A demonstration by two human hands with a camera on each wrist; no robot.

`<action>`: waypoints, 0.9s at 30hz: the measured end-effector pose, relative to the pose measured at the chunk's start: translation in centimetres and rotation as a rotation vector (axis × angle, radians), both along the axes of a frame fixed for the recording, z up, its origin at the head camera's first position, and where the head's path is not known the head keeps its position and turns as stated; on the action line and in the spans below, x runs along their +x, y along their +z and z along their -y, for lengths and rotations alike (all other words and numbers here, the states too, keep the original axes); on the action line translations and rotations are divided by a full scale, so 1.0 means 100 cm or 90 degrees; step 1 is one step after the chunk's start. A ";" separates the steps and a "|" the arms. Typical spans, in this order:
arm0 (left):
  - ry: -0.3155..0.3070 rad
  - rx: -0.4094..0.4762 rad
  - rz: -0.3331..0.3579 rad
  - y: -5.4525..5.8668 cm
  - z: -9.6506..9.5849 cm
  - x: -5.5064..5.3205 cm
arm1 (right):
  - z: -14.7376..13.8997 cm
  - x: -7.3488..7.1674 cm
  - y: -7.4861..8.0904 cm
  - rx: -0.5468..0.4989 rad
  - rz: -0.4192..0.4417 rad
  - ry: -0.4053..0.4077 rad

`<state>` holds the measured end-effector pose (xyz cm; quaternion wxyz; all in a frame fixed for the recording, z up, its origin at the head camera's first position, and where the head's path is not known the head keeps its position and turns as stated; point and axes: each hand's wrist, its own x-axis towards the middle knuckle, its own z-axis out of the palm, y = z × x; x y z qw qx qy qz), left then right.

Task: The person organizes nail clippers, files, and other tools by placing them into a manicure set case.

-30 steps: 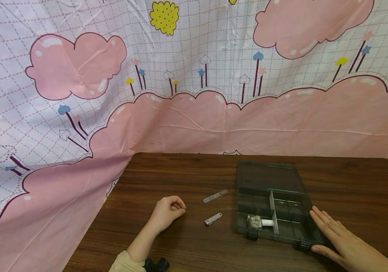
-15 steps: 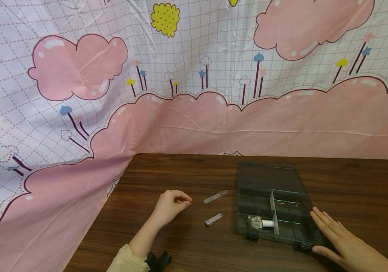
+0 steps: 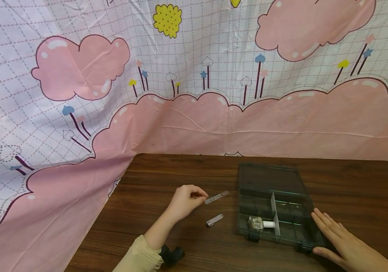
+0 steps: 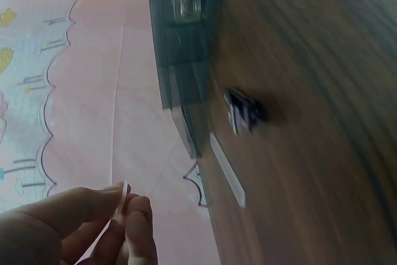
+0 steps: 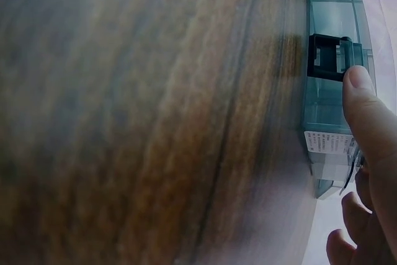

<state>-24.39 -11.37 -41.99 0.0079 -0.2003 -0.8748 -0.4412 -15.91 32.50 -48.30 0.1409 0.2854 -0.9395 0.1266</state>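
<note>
My left hand (image 3: 188, 200) hovers over the table beside a flat clear strip (image 3: 217, 197) that looks like a nail file. In the left wrist view, thumb and fingertips meet, and the strip (image 4: 227, 170) lies apart from them on the wood. A silver nail clipper (image 3: 214, 220) lies nearer the front. My right hand (image 3: 345, 238) rests with straight fingers against the right side of a dark see-through divided box (image 3: 296, 238), its thumb near a front latch (image 5: 329, 57). Inside the box's front left compartment, a glittery nail polish bottle (image 3: 256, 223) with a white cap lies on its side.
The box lid (image 3: 270, 177) is folded back flat toward the far side of the table. White dividers (image 3: 275, 215) split the box. Behind the brown table (image 3: 180, 170) hangs a patterned pink cloth (image 3: 187, 117).
My left hand has moved right and away from me, reaching the near end of the clear strip. My right hand stays on the box, and the objects keep their places.
</note>
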 end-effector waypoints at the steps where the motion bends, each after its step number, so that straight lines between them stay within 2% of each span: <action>1: -0.004 0.001 0.000 0.000 -0.004 -0.001 | 0.000 0.000 0.000 0.001 -0.003 0.001; 13: -0.038 0.014 0.010 -0.001 -0.045 -0.009 | 0.000 0.001 0.001 0.004 -0.017 0.006; 19: -0.062 0.018 -0.003 0.000 -0.066 -0.015 | 0.001 0.001 0.002 0.006 -0.023 0.008; 27: -0.093 0.031 0.007 -0.002 -0.094 -0.020 | 0.001 0.002 0.003 0.014 -0.007 -0.006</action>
